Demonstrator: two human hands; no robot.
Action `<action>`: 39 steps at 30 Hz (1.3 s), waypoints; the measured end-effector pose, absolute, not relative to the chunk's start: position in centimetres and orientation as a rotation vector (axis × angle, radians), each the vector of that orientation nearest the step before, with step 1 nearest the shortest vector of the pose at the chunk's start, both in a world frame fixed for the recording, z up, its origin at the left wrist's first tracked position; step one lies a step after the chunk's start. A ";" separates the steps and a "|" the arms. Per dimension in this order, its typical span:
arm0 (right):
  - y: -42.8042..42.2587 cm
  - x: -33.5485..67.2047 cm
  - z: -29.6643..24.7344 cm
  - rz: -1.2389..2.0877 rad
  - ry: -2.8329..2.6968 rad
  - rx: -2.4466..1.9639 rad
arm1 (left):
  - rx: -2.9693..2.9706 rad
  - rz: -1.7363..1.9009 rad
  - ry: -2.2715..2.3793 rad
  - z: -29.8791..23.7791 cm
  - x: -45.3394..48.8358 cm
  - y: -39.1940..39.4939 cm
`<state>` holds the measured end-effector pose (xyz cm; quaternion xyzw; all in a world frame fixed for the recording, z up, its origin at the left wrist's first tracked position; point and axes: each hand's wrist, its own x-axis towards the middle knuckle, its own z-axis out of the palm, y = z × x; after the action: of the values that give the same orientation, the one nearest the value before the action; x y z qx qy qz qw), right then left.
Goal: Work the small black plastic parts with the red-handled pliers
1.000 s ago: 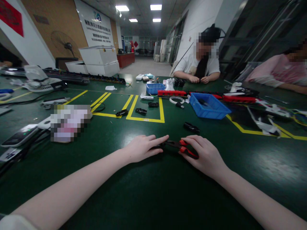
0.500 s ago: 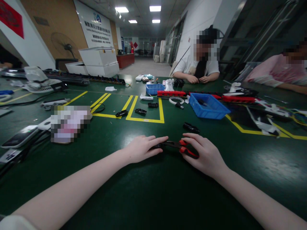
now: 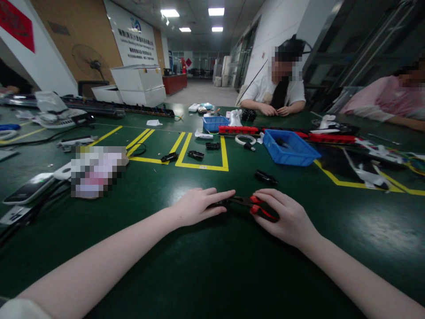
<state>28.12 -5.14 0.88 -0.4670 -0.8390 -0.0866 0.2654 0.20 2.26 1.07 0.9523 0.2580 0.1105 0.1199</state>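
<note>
My left hand [image 3: 202,206] is closed round a small black part [image 3: 222,203], most of it hidden under the fingers. From the right, my right hand [image 3: 287,215] grips red-handled pliers [image 3: 257,206]. Their dark jaws meet the black part beside my left fingertips; whether they bite on it I cannot tell. Just beyond my right hand lies a loose black connector-like piece [image 3: 265,177]. Farther off, similar black pieces rest near yellow tape: one [image 3: 213,145] and another [image 3: 195,154] inside a taped box, a third [image 3: 169,157] to its left.
A blue bin [image 3: 290,148] with a black item in it stands at the right, a smaller blue bin [image 3: 215,122] behind. A white cable coil [image 3: 245,140] lies between. Phone-like device [image 3: 29,188] and cables are at left. A co-worker [image 3: 275,93] sits across the green table.
Both hands keep their hold on the black part and the pliers. The pliers' handles and my right hand have shifted very slightly to the right; the whole view has drifted a little too.
</note>
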 end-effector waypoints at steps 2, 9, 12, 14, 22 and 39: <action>-5.2 28.0 1.0 -0.178 -2.253 -1.272 | 2.810 0.321 0.759 1.0 0.2 2.2; -5.3 27.9 1.1 -0.118 -2.225 -1.273 | 2.813 0.344 0.756 0.9 0.1 2.2; -5.3 28.0 1.0 -0.129 -2.235 -1.251 | 2.813 0.351 0.748 0.8 0.1 2.2; -5.2 28.0 0.9 -0.148 -2.243 -1.238 | 2.810 0.358 0.747 0.8 0.1 2.3; -5.0 28.3 0.8 -0.344 -2.263 -1.229 | 2.842 0.373 0.737 0.7 0.2 2.2; -5.4 27.8 0.8 -0.143 -2.244 -1.321 | 2.820 0.363 0.765 0.6 0.2 2.2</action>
<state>27.82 -5.41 0.79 -0.4886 -0.8301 -0.0530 0.2636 0.17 2.19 0.62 0.9531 0.2585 0.1228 0.0983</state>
